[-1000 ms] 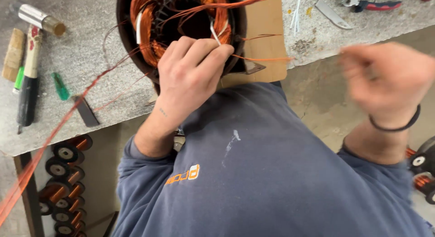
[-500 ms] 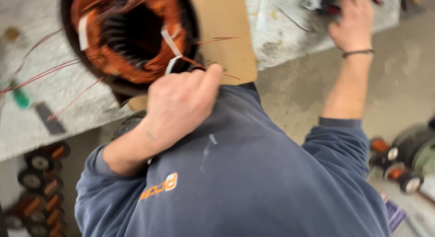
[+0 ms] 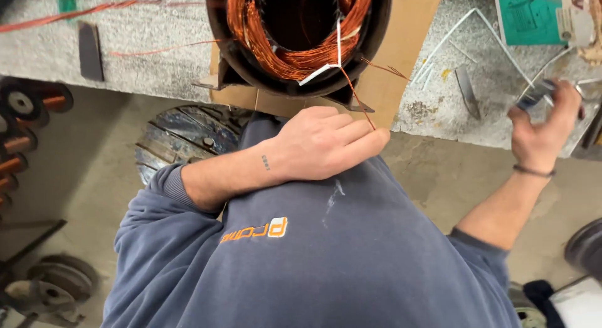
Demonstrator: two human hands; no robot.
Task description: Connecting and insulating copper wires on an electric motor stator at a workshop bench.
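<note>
Pinching a thin copper wire [image 3: 360,102], springy and easily kinked, is done by the left hand [image 3: 326,143]; at 3 o'clock a small tool [image 3: 533,96] is gripped by the right hand [image 3: 542,130].

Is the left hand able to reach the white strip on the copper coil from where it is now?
Probably yes. The left hand pinches a thin copper wire just below the motor housing; the white strip lies directly above, and nothing stands between them.

Thin copper wire [image 3: 362,103] taut from stator winding [image 3: 295,52].
</note>
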